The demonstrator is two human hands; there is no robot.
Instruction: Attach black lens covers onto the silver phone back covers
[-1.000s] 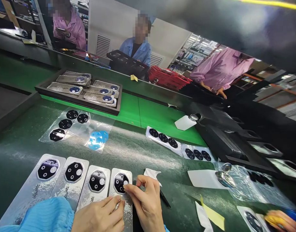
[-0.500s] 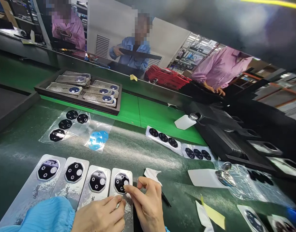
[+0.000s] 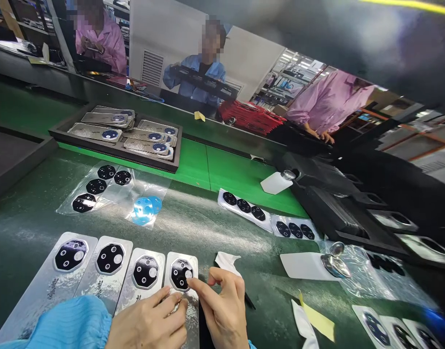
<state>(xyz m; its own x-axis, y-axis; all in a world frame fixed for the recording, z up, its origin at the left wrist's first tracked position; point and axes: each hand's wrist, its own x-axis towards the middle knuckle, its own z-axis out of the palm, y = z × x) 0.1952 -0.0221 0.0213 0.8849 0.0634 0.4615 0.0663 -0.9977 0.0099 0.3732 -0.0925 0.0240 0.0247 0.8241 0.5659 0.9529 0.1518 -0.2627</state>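
Observation:
Four silver phone back covers lie side by side in front of me, each with a black octagonal camera plate at its top. The rightmost cover [image 3: 191,303] is under both my hands. My left hand [image 3: 147,322] lies over its lower part, fingers bent loosely and spread on the surface. With one fingertip my right hand [image 3: 225,305] presses the lower right of the black camera plate [image 3: 180,272], beside its round white spot. The other fingers of that hand are curled and apart, with nothing visible between them. My left sleeve hides the lower ends of the covers to the left.
A dark tray [image 3: 142,157] of stacked covers stands at the back left. Clear film [image 3: 73,194] holds black plates. Strips of black discs [image 3: 244,205] lie mid-table. White pump bottles [image 3: 276,184], a crumpled white wipe [image 3: 227,261] and yellow paper [image 3: 318,317] sit rightward. Co-workers stand across the bench.
My left hand has shifted slightly, its fingers a bit higher on the cover. My right fingertip stays on the camera plate. The view has turned slightly; a co-worker opposite has tilted the dark panel they hold.

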